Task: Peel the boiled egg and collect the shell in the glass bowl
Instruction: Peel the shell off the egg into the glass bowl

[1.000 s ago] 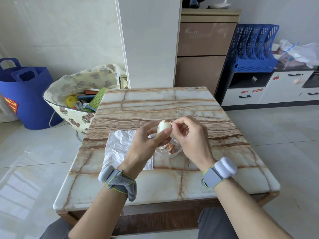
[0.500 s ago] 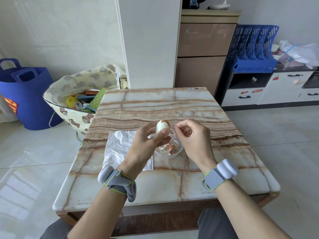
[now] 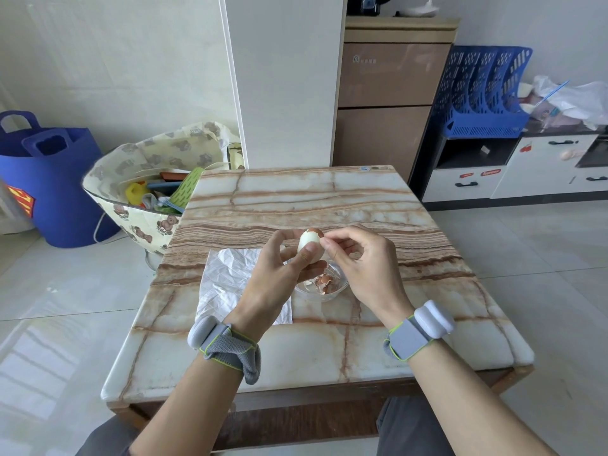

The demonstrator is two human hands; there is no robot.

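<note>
Gripping the egg [image 3: 309,246], left hand [image 3: 273,278] holds it upright; right hand [image 3: 365,271] pinches shell cap [image 3: 314,231].

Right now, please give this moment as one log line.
left hand: holds egg | right hand: pinches shell cap | bowl: shell pieces inside

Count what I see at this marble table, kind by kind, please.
Egg: 1
Glass bowl: 1, holding shell bits
White paper sheet: 1
Hands: 2, left hand and right hand
Wrist bands: 2
Total: 7
</note>
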